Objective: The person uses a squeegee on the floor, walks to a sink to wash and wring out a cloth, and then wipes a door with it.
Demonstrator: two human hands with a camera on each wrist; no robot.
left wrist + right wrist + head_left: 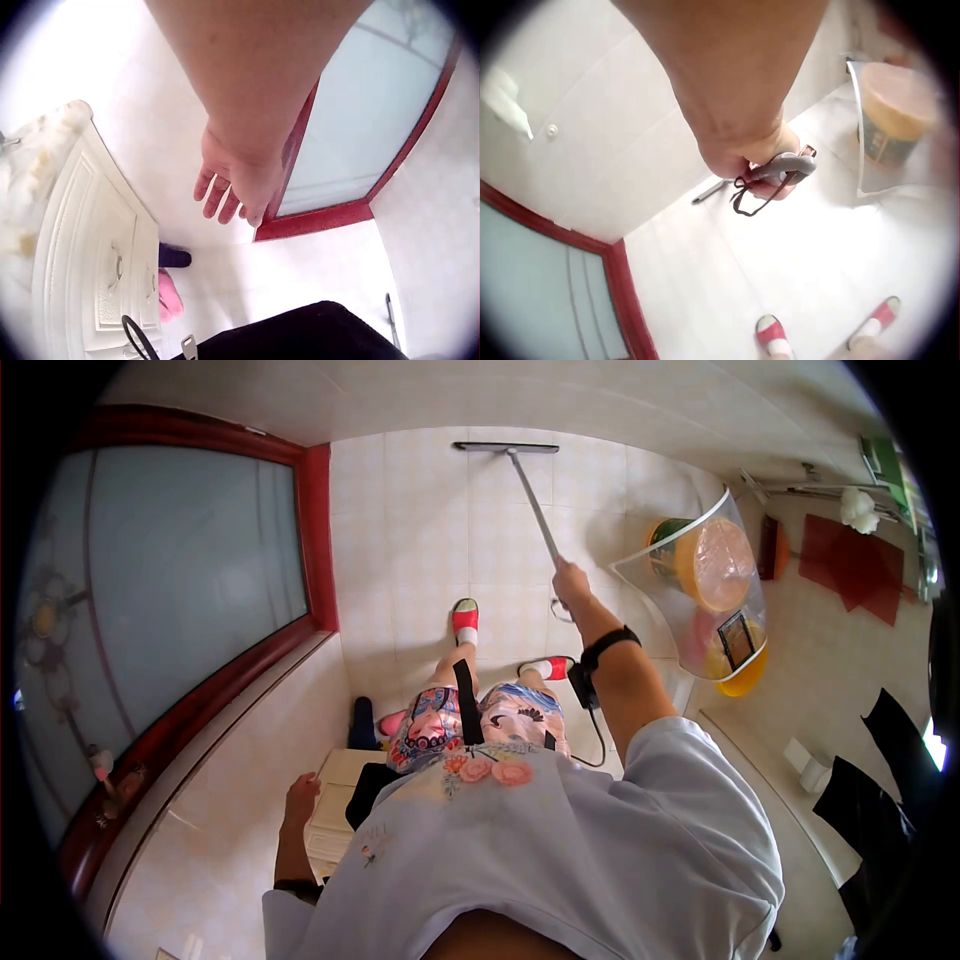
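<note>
My right hand [572,584] grips the upper end of a floor squeegee [535,510], with the arm stretched forward. Its grey handle slopes away to a wide dark blade [505,448] lying along the floor near the far wall. In the right wrist view, the right hand [739,154] has its fingers curled round the handle's grey looped end [799,163], from which a dark cord hangs. My left hand [302,798] hangs at my side by a white cabinet. Seen from the left wrist, the left hand [244,176] holds nothing, its fingers loosely extended.
On the left is a red-framed frosted glass door [200,540]. At right, a clear sheet with a white edge [640,580] hangs before yellow buckets [690,565]. The white cabinet [90,262] stands by my left side, with dark and pink slippers [171,296] beside it.
</note>
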